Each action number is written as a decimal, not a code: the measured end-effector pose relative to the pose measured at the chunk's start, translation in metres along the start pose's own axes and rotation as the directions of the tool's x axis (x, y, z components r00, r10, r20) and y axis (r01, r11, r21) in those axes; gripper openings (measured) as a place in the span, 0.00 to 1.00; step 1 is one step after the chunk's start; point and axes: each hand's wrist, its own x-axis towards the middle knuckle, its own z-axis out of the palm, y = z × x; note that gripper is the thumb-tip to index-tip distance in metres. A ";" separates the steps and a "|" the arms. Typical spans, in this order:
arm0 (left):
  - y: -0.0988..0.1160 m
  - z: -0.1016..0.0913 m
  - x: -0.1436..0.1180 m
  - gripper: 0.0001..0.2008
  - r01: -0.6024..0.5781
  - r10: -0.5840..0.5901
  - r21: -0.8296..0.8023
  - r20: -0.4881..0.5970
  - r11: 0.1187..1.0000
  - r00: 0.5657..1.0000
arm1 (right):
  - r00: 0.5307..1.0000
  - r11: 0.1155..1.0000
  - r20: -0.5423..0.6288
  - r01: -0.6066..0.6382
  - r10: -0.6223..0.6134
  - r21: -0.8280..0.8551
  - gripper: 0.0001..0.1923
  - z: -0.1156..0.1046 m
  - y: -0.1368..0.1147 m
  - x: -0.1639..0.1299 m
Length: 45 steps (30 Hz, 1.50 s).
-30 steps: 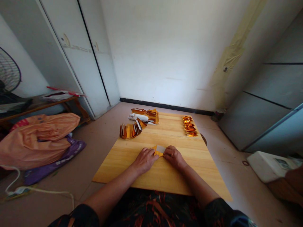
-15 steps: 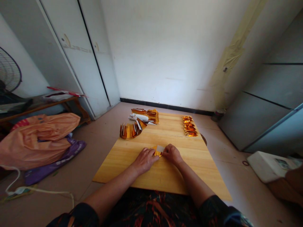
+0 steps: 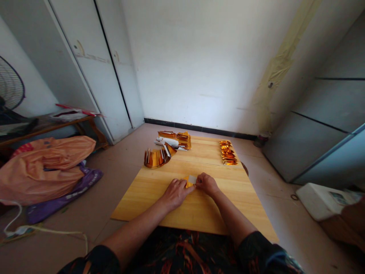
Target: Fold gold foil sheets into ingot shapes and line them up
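A small piece of gold foil paper (image 3: 190,180) with a pale underside lies on the wooden board (image 3: 159,198). My left hand (image 3: 176,193) presses flat on its left part. My right hand (image 3: 207,183) pinches its right edge with the fingertips. Most of the paper is hidden under my fingers.
A curled stack of gold foil sheets (image 3: 156,156) and a further bundle (image 3: 175,139) sit at the board's far left. A row of folded gold pieces (image 3: 228,152) lies at the far right. Orange and purple bags (image 3: 48,167) rest on the floor at left, a white box (image 3: 323,199) at right.
My right hand has slid a little left along the paper toward my left hand, covering more of the pale part. My left hand has barely moved.
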 end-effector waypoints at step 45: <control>0.003 0.005 0.014 0.04 0.398 -0.413 -0.279 0.003 0.874 0.911 | 0.949 0.938 -0.073 0.287 -0.305 -0.194 0.08 0.013 -0.020 -0.046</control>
